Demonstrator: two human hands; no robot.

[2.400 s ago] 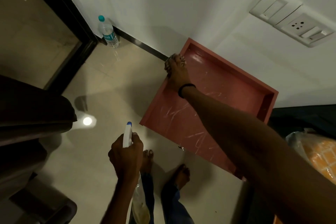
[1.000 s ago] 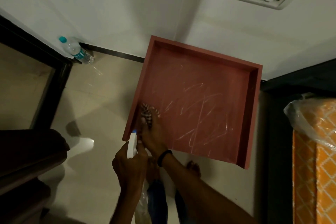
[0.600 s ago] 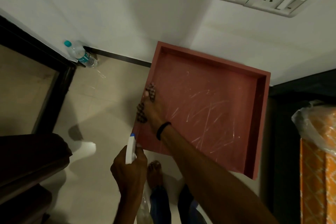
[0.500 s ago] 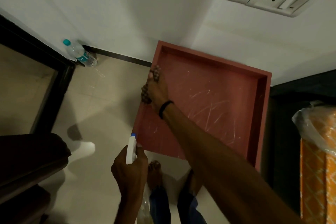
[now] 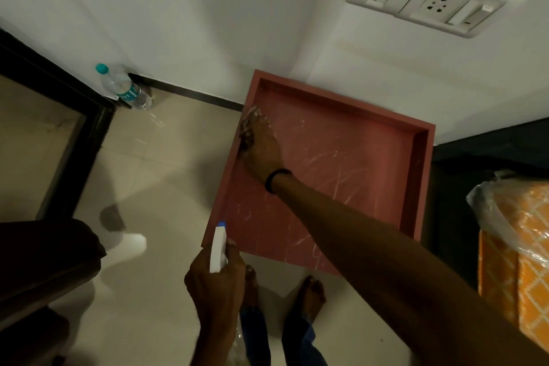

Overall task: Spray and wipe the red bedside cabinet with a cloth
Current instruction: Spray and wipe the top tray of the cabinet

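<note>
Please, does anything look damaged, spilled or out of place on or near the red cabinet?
Yes. Pale, scratch-like streaks cross the top of the red cabinet, mostly its middle and near part; scratches or residue, I cannot tell. A water bottle sits on the floor by the wall.

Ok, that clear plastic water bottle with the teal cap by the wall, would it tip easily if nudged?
Probably: the clear plastic water bottle stands tall and narrow, so a nudge could topple it. Being round, it would likely roll. Its fill, hence weight, cannot be told.
</note>
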